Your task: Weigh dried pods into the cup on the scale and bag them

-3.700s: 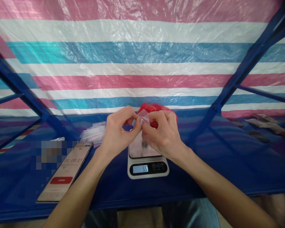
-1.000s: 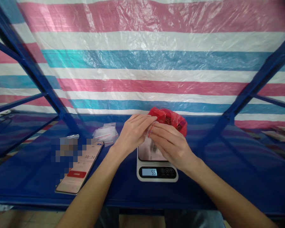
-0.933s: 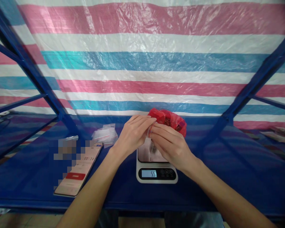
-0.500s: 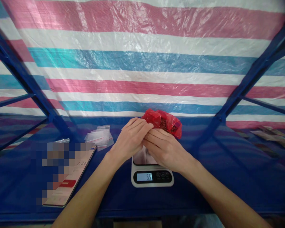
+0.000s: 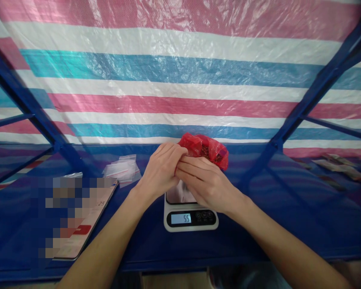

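My left hand [image 5: 159,170] and my right hand [image 5: 203,182] meet above the white kitchen scale [image 5: 190,214], fingers pinched together on a small clear zip bag [image 5: 184,188] that hangs down between them over the scale's platform. The bag is mostly hidden by my fingers. The scale's display reads 55. Just behind my hands lies a red plastic bag [image 5: 206,148] with dark contents.
A pile of small clear zip bags [image 5: 122,170] lies to the left on the blue shelf [image 5: 289,216]. A phone showing a timer [image 5: 78,224] lies at the front left. Blue shelf struts rise on both sides, and a striped tarp [image 5: 180,80] hangs behind.
My hands have closed tighter together on the small bag and sunk a little toward the scale. The phone timer has advanced from 21 to 25. The scale reading stays at 55.
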The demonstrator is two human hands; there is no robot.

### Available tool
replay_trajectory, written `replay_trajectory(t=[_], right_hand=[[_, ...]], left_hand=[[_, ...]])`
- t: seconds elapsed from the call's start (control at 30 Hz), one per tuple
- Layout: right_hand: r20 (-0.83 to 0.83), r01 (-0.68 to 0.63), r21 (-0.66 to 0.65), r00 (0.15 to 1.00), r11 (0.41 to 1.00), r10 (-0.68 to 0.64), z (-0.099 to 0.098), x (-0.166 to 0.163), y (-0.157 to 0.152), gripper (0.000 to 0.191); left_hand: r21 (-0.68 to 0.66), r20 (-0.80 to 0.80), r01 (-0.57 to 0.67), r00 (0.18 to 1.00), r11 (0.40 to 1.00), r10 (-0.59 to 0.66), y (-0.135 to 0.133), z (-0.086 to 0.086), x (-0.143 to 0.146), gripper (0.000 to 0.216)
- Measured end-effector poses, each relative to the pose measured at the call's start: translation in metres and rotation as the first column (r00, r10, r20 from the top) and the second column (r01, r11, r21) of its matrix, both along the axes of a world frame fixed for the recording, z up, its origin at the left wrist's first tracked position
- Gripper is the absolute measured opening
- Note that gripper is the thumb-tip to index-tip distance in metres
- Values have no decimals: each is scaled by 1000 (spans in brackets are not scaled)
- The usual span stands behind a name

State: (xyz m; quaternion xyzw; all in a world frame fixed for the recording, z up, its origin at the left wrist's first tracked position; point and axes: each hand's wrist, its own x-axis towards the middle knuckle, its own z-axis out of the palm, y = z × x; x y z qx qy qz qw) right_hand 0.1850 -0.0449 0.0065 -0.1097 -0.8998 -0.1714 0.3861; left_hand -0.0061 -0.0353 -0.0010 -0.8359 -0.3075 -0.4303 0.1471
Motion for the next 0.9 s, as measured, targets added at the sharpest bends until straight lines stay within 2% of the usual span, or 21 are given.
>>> replay_trajectory(t=[0.17, 0.33, 0.4, 0.5, 0.57, 0.63, 0.7, 0.77, 0.83, 0.9], right_hand=[[144, 72, -86, 988, 994, -60, -4, -3, 4, 30], [153, 53, -127, 988, 990, -34, -4, -3, 3, 27], [106, -7, -150, 994, 989, 23, -4, -2, 2, 28], [-87, -130, -194, 990, 972, 115, -1, 4, 4, 34], [-239, -150, -268, 967, 952, 85, 5, 12, 10, 36], [-318, -94, -390, 947, 916, -38, 10, 23, 22, 36], [-311, -1, -497, 934, 868, -176, 10, 36, 40, 33], [-261, 109, -519, 924, 848, -279, 4, 49, 60, 32], [-139, 292, -483, 905, 826, -401, -6, 60, 76, 39], [15, 515, -455, 820, 726, -572, -16, 68, 86, 60]], left_hand=[[27, -60, -16, 998, 1000, 17, 0, 0, 0, 27], [25, -104, 22, 994, 999, -19, 0, -1, -1, 34], [16, -126, 8, 992, 1000, -6, 1, -2, -1, 25], [10, -115, -67, 991, 998, 68, 5, -4, -5, 13], [25, -72, -159, 984, 987, 161, 10, -6, -10, 10], [25, -15, -254, 967, 967, 254, 15, -7, -16, 10], [-1, 28, -319, 947, 948, 319, 20, -10, -22, 11], [-36, 55, -350, 935, 936, 351, 23, -13, -26, 11], [-76, 63, -363, 928, 929, 368, 26, -17, -28, 11], [-113, 55, -368, 925, 923, 376, 27, -20, -27, 11]])
